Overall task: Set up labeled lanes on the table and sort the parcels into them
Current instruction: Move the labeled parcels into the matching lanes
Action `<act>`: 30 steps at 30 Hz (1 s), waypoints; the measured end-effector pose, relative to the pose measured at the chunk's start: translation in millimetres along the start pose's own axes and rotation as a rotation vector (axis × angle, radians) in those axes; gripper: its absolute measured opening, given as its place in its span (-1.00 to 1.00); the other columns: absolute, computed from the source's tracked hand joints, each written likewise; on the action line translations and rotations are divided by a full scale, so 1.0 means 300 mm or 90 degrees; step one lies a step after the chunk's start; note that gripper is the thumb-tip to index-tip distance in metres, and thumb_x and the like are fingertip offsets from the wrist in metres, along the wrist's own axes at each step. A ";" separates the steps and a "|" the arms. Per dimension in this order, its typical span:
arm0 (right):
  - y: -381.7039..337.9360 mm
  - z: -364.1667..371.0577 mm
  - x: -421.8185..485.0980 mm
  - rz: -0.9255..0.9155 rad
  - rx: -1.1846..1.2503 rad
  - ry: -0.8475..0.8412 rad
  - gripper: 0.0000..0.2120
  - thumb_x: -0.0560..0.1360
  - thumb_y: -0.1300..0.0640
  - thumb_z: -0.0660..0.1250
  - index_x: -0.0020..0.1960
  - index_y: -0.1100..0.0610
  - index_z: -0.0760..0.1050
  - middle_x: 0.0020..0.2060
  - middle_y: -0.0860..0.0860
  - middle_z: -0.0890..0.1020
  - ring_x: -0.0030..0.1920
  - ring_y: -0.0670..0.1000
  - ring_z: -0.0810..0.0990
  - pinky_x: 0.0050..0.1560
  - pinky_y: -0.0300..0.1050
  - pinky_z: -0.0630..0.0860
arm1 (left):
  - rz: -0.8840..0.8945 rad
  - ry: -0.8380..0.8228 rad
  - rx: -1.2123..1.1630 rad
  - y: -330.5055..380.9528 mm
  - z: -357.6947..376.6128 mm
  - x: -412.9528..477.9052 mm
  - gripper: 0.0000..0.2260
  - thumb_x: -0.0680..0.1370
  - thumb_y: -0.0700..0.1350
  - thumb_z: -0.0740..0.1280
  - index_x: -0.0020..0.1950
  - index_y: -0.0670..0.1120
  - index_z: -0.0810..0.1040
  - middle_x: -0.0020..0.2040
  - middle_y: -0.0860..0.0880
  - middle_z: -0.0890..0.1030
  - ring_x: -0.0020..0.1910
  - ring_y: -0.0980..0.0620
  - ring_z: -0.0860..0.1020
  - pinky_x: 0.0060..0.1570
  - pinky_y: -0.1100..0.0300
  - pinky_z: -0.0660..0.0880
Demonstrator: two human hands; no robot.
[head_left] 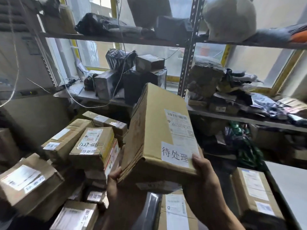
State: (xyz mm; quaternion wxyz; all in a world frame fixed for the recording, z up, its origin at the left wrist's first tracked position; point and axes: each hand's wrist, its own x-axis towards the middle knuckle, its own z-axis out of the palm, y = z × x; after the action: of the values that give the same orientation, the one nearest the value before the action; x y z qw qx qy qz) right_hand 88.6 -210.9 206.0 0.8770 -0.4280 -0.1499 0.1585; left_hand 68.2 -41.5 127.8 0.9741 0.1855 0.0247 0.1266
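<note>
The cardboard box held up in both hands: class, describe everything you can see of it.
The cardboard box is plain brown, long, slightly creased and closed, held raised and tilted, far end higher. Its upper face bears a printed shipping label and, nearer, a white slip handwritten 待处理. The left hand grips its near left corner; the right hand grips the near right corner, thumb by the slip.

held box (159, 130) above parcels | pile (69, 155) left | shelves (249, 117) behind
</note>
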 end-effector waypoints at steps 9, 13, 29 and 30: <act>0.028 -0.085 -0.042 -0.071 -0.022 0.059 -0.30 0.42 0.05 0.33 0.53 0.02 0.25 0.35 0.11 0.54 0.33 0.13 0.54 0.24 -0.07 0.53 | 0.142 -0.112 0.778 0.051 0.025 0.014 -0.66 0.63 -0.30 0.20 0.39 -0.07 0.45 0.29 0.05 0.58 0.28 0.08 0.53 0.17 0.27 0.50; 0.059 -0.130 -0.041 -0.096 -0.143 0.093 -0.36 0.48 0.12 0.08 0.55 -0.14 0.16 0.39 -0.02 0.51 0.36 0.08 0.51 0.39 0.05 0.42 | 0.038 -0.117 0.717 0.019 0.073 0.053 -0.65 0.62 -0.20 0.18 0.38 0.04 0.46 0.17 -0.08 0.65 0.15 -0.03 0.62 0.04 0.14 0.57; 0.036 -0.285 -0.059 -0.072 -0.245 0.125 -0.55 0.61 0.09 0.01 0.47 -0.15 0.27 0.35 -0.05 0.54 0.35 0.02 0.52 0.35 0.08 0.41 | -0.256 -0.282 0.548 -0.146 0.115 0.156 -0.39 0.58 0.03 0.17 0.58 -0.08 0.08 0.40 -0.18 0.46 0.32 -0.14 0.51 0.33 0.03 0.43; 0.027 -0.292 -0.042 -0.067 -0.248 0.131 -0.56 0.61 0.09 0.02 0.43 -0.21 0.31 0.33 -0.08 0.56 0.35 0.02 0.52 0.36 0.08 0.41 | -0.252 -0.296 0.540 -0.152 0.135 0.168 -0.45 0.59 0.00 0.12 0.57 -0.08 0.12 0.37 -0.17 0.49 0.31 -0.13 0.52 0.28 0.06 0.47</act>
State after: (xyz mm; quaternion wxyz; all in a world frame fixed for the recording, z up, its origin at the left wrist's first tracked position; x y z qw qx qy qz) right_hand 110.9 -273.0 146.5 0.7954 -0.5950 -0.1094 0.0362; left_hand 131.5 -83.9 148.7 0.7985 0.5785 -0.1088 -0.1259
